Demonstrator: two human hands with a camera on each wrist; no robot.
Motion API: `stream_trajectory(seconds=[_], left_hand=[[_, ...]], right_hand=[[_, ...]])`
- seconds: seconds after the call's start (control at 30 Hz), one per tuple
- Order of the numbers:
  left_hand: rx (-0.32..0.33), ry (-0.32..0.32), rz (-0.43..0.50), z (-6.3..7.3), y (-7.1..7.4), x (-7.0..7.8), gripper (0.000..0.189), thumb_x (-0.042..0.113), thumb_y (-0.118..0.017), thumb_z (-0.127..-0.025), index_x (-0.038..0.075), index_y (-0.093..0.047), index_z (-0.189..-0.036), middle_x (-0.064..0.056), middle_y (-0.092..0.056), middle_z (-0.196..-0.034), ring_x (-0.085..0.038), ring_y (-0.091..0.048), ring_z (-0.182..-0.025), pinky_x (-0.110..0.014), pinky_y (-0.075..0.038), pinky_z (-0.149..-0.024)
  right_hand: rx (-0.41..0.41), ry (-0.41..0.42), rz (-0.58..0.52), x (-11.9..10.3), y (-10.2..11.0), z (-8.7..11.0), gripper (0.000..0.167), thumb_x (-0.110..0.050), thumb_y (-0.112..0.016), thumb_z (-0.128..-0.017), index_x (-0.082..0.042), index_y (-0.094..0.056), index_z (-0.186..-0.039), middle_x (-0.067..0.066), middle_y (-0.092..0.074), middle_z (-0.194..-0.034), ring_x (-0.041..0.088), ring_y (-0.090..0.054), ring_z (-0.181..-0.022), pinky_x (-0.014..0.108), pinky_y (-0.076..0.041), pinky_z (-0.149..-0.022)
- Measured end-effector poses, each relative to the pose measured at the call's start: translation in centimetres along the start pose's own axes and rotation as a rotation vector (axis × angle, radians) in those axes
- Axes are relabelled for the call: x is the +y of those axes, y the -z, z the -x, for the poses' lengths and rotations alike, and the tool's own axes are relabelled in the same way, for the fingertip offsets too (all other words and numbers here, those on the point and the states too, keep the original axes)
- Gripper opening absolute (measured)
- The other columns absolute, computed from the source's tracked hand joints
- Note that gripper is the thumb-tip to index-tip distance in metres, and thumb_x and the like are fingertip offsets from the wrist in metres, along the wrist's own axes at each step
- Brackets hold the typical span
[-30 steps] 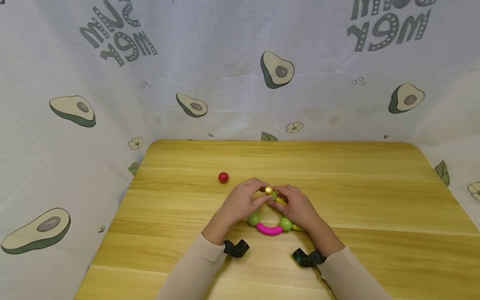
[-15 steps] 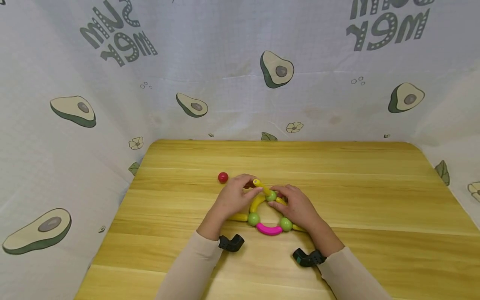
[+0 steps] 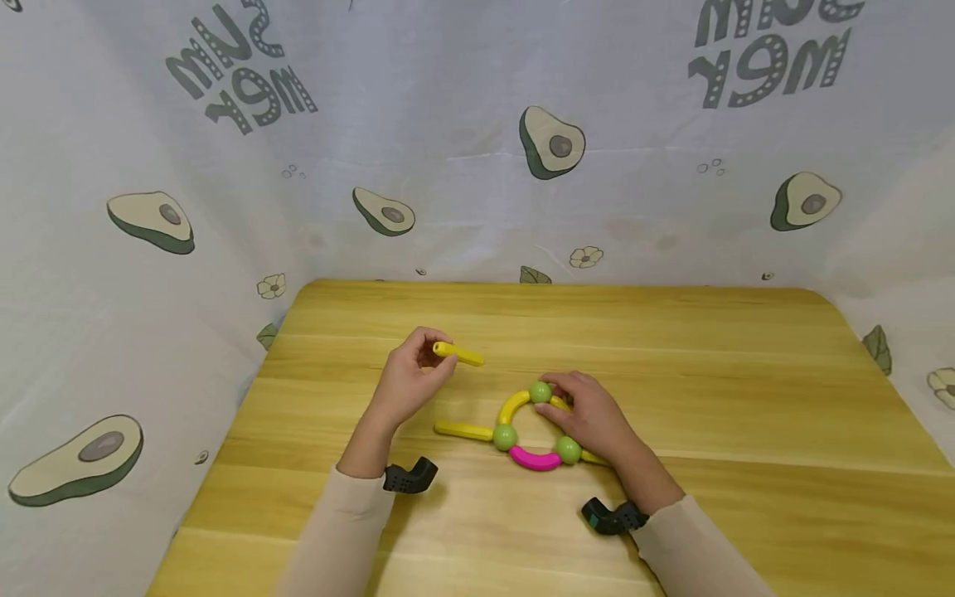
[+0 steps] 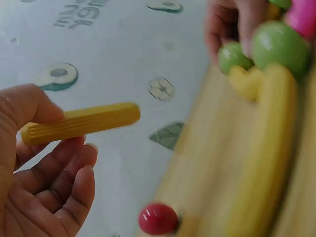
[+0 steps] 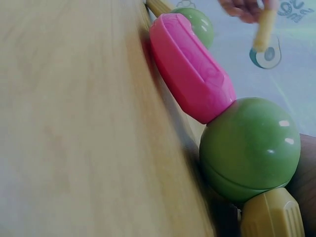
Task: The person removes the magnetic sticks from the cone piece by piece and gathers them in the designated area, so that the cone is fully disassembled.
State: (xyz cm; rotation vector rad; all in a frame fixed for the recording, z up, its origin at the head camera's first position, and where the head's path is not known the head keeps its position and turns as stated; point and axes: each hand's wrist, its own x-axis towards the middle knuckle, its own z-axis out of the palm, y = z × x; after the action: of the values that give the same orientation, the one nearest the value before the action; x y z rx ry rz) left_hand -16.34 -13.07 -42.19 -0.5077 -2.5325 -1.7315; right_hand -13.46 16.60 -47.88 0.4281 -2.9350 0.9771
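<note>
My left hand [image 3: 409, 371] pinches a straight yellow toy rod [image 3: 459, 355] between thumb and fingers, raised off the table. Its ribbed side shows in the left wrist view. On the table lies a ring of curved rods and green balls, with a pink curved rod [image 3: 535, 458] at the near side. My right hand [image 3: 597, 419] grips the ring at its far green ball [image 3: 540, 392] and partly covers the curved yellow rod there. Another straight yellow rod [image 3: 464, 430] sticks out left from the left green ball [image 3: 505, 437]. The right green ball [image 3: 569, 449] joins a yellow rod partly under my right arm.
A red ball [image 4: 158, 218] lies on the table in the left wrist view; the left hand hides it in the head view. The wooden table [image 3: 709, 356] meets a printed cloth [image 3: 462, 166] behind and at the sides.
The straight yellow rod, earlier at the far green ball, is now apart from it, carried left by my left hand. My right hand stays on the ring.
</note>
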Motion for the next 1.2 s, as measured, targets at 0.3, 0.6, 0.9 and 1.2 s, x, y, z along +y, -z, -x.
stream_trajectory(seconds=[0.3,0.6,0.9,1.2], left_hand=[[-0.203,0.199,-0.109,0.7,2.4,-3.2,0.02,0.014,-0.073,-0.094,0.01,-0.065,-0.112,-0.01,-0.066,-0.113,-0.023,-0.063,-0.103,-0.035,-0.054,-0.088],[-0.224,0.277,-0.389,0.7,3.2,-4.6,0.017,0.021,-0.076,-0.092,0.018,-0.077,-0.109,-0.002,-0.073,-0.111,-0.02,-0.054,-0.097,-0.034,-0.046,-0.085],[-0.173,0.172,-0.52,0.7,2.8,-5.4,0.018,0.02,-0.077,-0.092,0.017,-0.077,-0.11,-0.002,-0.072,-0.115,-0.019,-0.049,-0.099,-0.033,-0.042,-0.084],[-0.17,0.173,-0.545,0.7,2.8,-5.1,0.019,0.022,-0.078,-0.092,0.018,-0.076,-0.111,-0.002,-0.071,-0.119,-0.022,-0.051,-0.105,-0.036,-0.045,-0.089]], right_hand=[[-0.018,-0.017,0.007,0.1,-0.2,-0.2,0.041,-0.033,-0.079,-0.09,-0.018,-0.068,-0.127,0.0,-0.064,-0.096,0.015,-0.052,-0.084,0.033,-0.044,-0.075],[-0.024,-0.033,0.006,0.2,-0.2,-0.2,0.043,-0.033,-0.079,-0.09,-0.017,-0.068,-0.128,0.0,-0.064,-0.097,0.015,-0.052,-0.085,0.033,-0.045,-0.076],[-0.027,-0.026,0.005,0.1,-0.1,-0.2,0.043,-0.033,-0.078,-0.09,-0.016,-0.068,-0.129,0.0,-0.064,-0.096,0.015,-0.052,-0.084,0.033,-0.044,-0.075],[-0.03,-0.029,0.012,0.1,-0.1,-0.3,0.043,-0.033,-0.079,-0.09,-0.017,-0.068,-0.128,0.0,-0.064,-0.097,0.016,-0.053,-0.086,0.034,-0.045,-0.077]])
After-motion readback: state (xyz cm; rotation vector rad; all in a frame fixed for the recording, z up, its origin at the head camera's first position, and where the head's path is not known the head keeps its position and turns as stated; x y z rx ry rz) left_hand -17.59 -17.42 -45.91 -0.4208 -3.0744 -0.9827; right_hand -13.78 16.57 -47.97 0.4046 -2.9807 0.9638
